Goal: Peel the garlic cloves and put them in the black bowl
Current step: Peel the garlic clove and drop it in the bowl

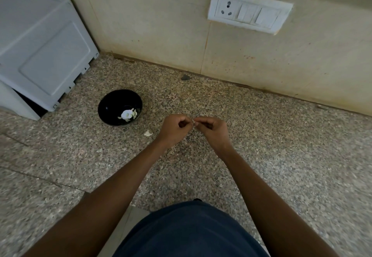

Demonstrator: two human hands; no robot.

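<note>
A black bowl (112, 101) stands on the speckled granite counter (261, 146), left of my hands. Inside it lie a garlic bulb (126, 114) and several pale cloves. My left hand (174, 129) and my right hand (213, 131) meet above the counter, fingers curled, fingertips together. Between them they pinch a small garlic clove (194, 121), mostly hidden by the fingers. A scrap of white garlic skin (147, 133) lies on the counter between the bowl and my left hand.
A white appliance (40, 51) stands at the back left, close behind the bowl. The tiled wall (161, 25) carries a white socket and switch panel (249, 11). A small dark stone-like lump (185, 77) lies near the wall.
</note>
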